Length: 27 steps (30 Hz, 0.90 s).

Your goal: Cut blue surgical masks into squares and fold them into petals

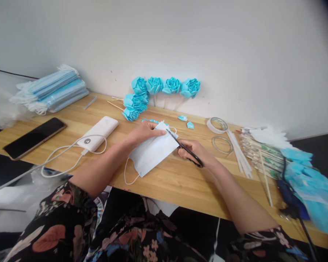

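A pale blue face mask (153,153) is held over the wooden table, one ear loop hanging at its lower left. My left hand (147,131) pinches the mask near its upper edge, thumb on top. In my right hand (194,149) is a pair of black-handled scissors (190,154), fingers wrapped around the handles. The blades lie across the mask's upper right end, close to my left thumb; how far they have cut I cannot tell. Behind the mask, small turquoise pieces (190,125) lie on the table, and others are partly hidden by my left hand.
Several turquoise flowers on sticks (171,86) lean against the wall. Stacked masks (54,89), a phone (35,137) and a cabled white power bank (98,133) are at left. At right are a tape roll (217,125), white strips (239,154) and turquoise material (307,182).
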Each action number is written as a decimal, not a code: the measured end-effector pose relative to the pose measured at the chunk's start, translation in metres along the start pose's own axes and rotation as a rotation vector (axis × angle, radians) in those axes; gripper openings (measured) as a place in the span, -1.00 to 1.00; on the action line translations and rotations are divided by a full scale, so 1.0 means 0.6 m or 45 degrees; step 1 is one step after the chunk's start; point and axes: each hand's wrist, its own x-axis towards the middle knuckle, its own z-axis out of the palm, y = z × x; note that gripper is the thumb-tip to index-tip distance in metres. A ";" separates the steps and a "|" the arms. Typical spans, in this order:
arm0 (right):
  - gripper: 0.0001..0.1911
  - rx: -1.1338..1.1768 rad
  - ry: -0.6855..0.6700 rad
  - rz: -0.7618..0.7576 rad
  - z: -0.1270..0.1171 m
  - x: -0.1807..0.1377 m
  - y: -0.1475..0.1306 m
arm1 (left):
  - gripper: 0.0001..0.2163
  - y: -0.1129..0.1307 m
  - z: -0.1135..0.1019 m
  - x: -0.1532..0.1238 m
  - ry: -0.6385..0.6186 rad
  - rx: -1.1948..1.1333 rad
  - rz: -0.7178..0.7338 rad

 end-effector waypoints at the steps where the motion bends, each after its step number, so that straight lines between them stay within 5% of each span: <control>1: -0.55 -0.009 -0.005 -0.006 -0.001 0.000 0.001 | -0.64 0.000 0.000 0.000 0.005 0.025 0.004; 13: -0.52 -0.064 0.013 -0.062 0.003 0.003 -0.001 | -0.67 -0.010 0.002 0.003 -0.041 0.230 0.033; 27: -0.49 -0.046 0.083 0.106 0.005 0.004 0.010 | -0.67 -0.010 0.000 0.004 -0.057 0.265 0.054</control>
